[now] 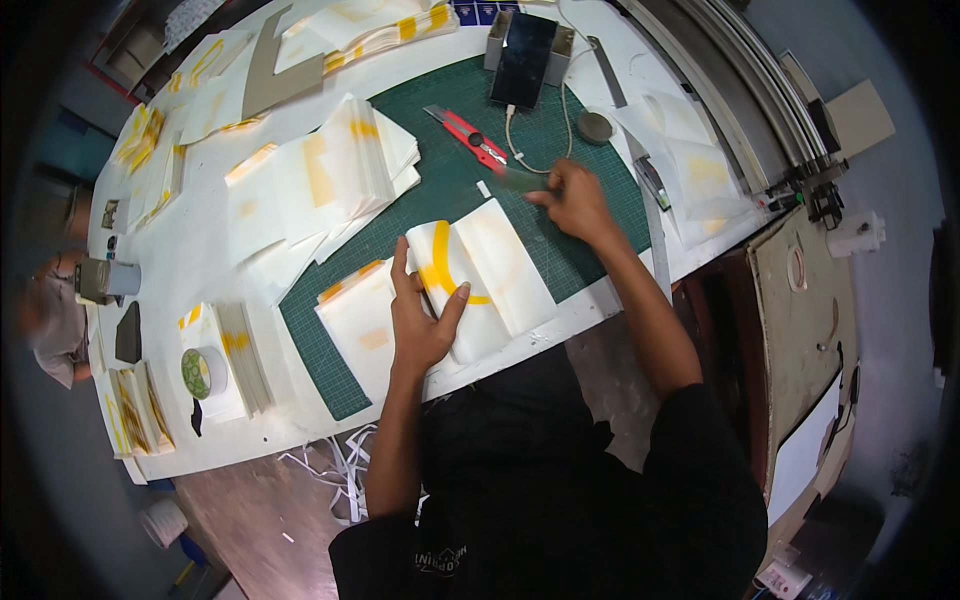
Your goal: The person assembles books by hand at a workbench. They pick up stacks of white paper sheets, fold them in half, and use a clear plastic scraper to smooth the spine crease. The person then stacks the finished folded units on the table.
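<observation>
A white folded-page booklet (505, 262) with a yellow curved band lies open at the near edge of the green cutting mat (606, 262). My left hand (425, 318) presses on its left part, thumb and fingers spread apart over the pages. Another white sheet stack (358, 335) with a yellow-orange edge sits partly beneath that hand. To the right, above the mat, my right hand (572, 205) is closed in a pinch. A blurred, thin streak shows at its fingertips; its kind cannot be made out. A red utility knife (467, 137) rests on the mat beyond the booklet.
A phone (524, 60) leans on a grey stand with a white cable. Near it lie a round dark tin (594, 127) and a steel ruler (607, 72). Page stacks (360, 160) cover the left, beside a tape roll (203, 373). A person (55, 310) stands far left.
</observation>
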Action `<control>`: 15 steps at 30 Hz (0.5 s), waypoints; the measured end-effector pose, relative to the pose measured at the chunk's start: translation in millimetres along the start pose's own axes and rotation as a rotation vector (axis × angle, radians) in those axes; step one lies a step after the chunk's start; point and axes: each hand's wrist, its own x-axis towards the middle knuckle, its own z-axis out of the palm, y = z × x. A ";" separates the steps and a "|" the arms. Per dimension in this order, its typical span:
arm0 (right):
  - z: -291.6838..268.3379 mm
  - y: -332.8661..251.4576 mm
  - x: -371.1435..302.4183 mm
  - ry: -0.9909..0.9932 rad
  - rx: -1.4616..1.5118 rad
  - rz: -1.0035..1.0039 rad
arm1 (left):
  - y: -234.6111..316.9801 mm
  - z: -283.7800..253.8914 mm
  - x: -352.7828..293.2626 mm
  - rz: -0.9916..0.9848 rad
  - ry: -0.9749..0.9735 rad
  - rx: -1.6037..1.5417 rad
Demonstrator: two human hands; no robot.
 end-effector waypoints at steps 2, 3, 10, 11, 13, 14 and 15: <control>-6.7 -2.8 -10.8 0.016 0.178 0.060 | -1.3 -1.7 1.3 0.016 -0.007 0.024; -9.1 -8.7 -20.0 0.019 0.268 0.089 | -2.6 -2.8 0.3 0.024 0.001 0.023; -18.0 -27.7 -108.5 -0.130 0.324 -0.349 | 5.7 -3.7 -2.3 -0.073 -0.024 -0.033; -15.8 -19.7 -109.7 -0.085 0.325 -0.343 | 6.0 -3.6 -1.8 -0.068 -0.027 -0.021; -13.3 -7.2 -104.9 -0.063 0.287 -0.323 | 5.7 -3.6 -1.3 -0.059 -0.033 0.002; -11.3 -8.0 -95.5 -0.054 0.285 -0.333 | 4.1 -3.0 -1.9 -0.043 -0.029 0.004; -5.7 -13.1 -81.4 -0.041 0.287 -0.350 | 1.3 -3.6 -1.7 -0.022 -0.022 0.013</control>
